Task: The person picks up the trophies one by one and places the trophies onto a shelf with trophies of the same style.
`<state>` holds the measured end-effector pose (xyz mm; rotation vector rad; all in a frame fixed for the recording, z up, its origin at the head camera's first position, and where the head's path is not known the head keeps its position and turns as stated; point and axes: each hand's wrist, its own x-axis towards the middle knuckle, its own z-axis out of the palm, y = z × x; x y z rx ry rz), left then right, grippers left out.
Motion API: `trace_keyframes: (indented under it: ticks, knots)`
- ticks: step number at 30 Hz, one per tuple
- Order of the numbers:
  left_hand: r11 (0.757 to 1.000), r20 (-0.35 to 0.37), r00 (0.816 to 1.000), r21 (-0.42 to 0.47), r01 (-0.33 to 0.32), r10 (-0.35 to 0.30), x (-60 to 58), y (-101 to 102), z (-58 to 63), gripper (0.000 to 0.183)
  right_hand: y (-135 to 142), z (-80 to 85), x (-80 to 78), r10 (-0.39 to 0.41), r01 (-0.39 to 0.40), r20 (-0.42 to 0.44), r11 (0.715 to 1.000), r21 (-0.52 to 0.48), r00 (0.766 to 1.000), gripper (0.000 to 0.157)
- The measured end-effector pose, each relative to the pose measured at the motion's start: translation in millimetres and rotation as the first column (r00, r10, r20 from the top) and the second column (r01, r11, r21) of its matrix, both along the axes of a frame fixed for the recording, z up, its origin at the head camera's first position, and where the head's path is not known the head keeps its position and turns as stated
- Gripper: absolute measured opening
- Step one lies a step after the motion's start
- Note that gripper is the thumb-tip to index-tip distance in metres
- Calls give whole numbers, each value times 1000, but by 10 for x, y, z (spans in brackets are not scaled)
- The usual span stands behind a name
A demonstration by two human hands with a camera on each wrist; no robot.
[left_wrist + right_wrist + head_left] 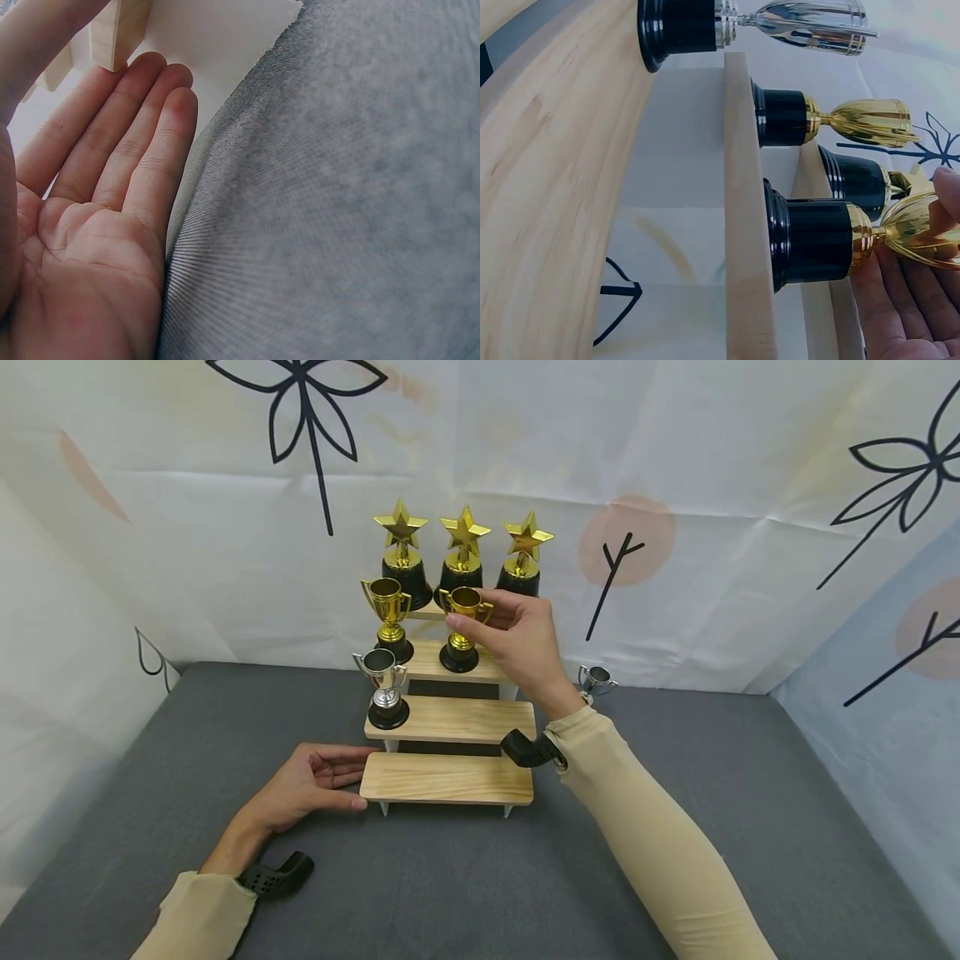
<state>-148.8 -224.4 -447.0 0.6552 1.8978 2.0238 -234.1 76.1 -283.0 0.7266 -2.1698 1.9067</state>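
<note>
My right hand pinches a small gold trophy cup by its bowl, thumb on the near side. The cup stands upright, its black base right at the middle of the second-highest wooden shelf. In the right wrist view the gold cup shows sideways, with the fingers behind its bowl. At the left end of the lowest shelf, my left hand has its fingers extended and the thumb near the front corner. The left wrist view shows this palm with fingertips beside the wooden shelf end.
Three gold star trophies line the top shelf. Another gold cup stands left on the second-highest shelf, and a silver cup left on the shelf below. A second silver cup is behind my right wrist. A grey cloth covers the table.
</note>
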Motion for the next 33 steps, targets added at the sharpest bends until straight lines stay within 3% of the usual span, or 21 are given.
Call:
trace_keyframes:
  ticks: [33]
  knots:
    - [1000, 13, 1000, -12, -8, 8, 0, 13, 14, 72, -39, -26, -40, 6, -5, 34, 1000, -25, 999, 43]
